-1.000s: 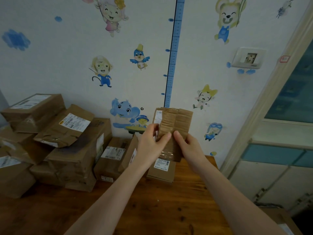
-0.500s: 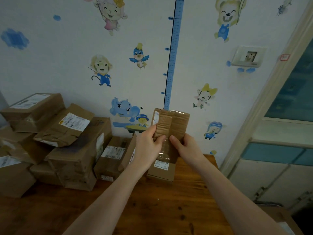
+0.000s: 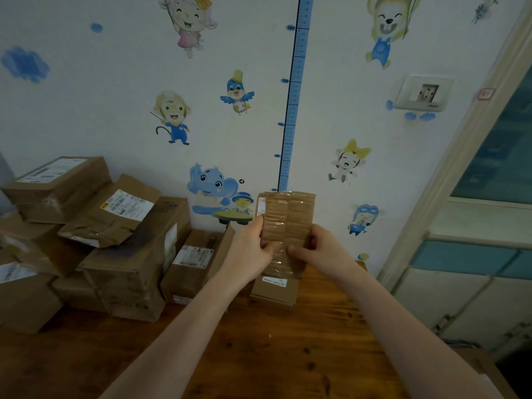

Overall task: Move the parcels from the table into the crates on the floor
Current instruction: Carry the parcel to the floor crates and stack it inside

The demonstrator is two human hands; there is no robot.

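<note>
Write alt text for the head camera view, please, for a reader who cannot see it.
The left hand and right hand hold a small taped cardboard parcel upright above a wooden table. More brown parcels are piled on its left side, against a wall with cartoon stickers and a blue height chart.

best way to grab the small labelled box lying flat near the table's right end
Probably from above and the right: the small box lies flat and low on the table, front and right sides bare. Thumb on the front, fingers over the back. The left hand and right hand hold the taped parcel.
</note>
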